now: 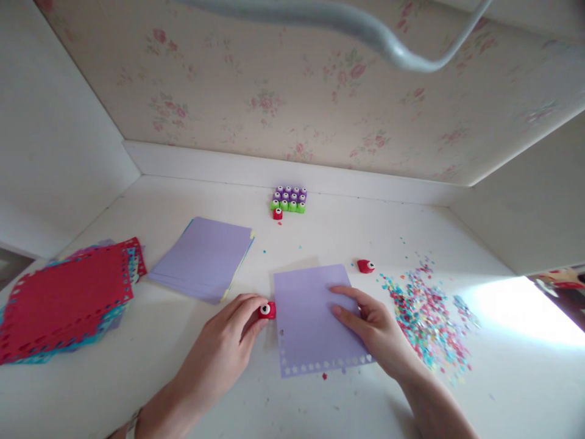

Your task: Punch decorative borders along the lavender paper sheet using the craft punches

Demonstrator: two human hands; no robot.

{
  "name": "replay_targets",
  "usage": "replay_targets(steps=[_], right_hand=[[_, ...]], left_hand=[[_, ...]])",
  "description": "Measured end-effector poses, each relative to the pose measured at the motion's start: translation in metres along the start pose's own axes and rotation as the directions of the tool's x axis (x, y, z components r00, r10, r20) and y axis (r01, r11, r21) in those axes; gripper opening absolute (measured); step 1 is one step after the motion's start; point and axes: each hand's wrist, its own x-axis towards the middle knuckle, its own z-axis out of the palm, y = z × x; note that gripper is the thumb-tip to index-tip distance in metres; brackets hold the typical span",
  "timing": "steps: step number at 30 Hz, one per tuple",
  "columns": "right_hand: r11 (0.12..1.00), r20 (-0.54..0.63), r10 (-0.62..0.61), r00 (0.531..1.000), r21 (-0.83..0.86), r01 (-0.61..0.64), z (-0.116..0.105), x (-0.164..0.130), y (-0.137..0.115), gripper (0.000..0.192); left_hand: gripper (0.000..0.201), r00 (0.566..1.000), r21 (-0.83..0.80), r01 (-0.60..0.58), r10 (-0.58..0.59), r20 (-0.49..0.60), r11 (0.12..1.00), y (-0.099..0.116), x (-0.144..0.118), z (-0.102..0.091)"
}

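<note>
Between the thumb and fingers of my left hand (228, 332) is a small red craft punch (267, 310) with a white button on top. The punch sits at the left edge of a lavender paper sheet (306, 311). Cut-out shapes run along the sheet's bottom edge, with a few more low on its left edge. My right hand (375, 326) grips the sheet's right side, fingers and thumb resting on top; its lower fingers are partly hidden. Another red punch (366, 266) lies on its side beyond the right hand.
Punched colored paper (68, 299) lies in a pile at far left, beside a lavender-topped paper stack (205, 256). Purple and green punches (289, 198) stand in rows near the wall, with a red punch (277, 214) in front. Confetti (427, 317) covers the right side.
</note>
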Motion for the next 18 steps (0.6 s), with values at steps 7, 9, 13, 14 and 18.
replay_targets(steps=[7, 9, 13, 14, 18], right_hand=[[1.000, 0.013, 0.001, 1.000, 0.001, -0.001, -0.0016, 0.0021, 0.0021, 0.057], [1.000, 0.016, 0.000, 1.000, -0.015, 0.000, -0.0018, 0.0031, 0.0033, 0.056], [1.000, 0.009, -0.006, 1.000, -0.028, 0.007, -0.0018, 0.0042, 0.0046, 0.056], [1.000, 0.010, -0.007, 1.000, -0.030, 0.007, -0.0019, 0.0042, 0.0046, 0.056], [1.000, 0.018, 0.002, 1.000, -0.028, -0.002, -0.0028, 0.0031, 0.0037, 0.057]], left_hand=[[0.020, 1.000, -0.010, 0.006, -0.006, 0.001, 1.000, -0.0010, 0.0004, 0.0016], [0.020, 1.000, -0.009, 0.007, -0.007, -0.003, 1.000, -0.0010, 0.0005, 0.0016], [0.020, 1.000, -0.014, 0.023, -0.023, 0.009, 1.000, -0.0007, 0.0001, 0.0004], [0.020, 1.000, -0.013, 0.027, -0.027, 0.013, 1.000, -0.0007, 0.0000, 0.0002], [0.020, 1.000, -0.007, 0.021, -0.021, 0.011, 1.000, -0.0005, 0.0001, 0.0000]])
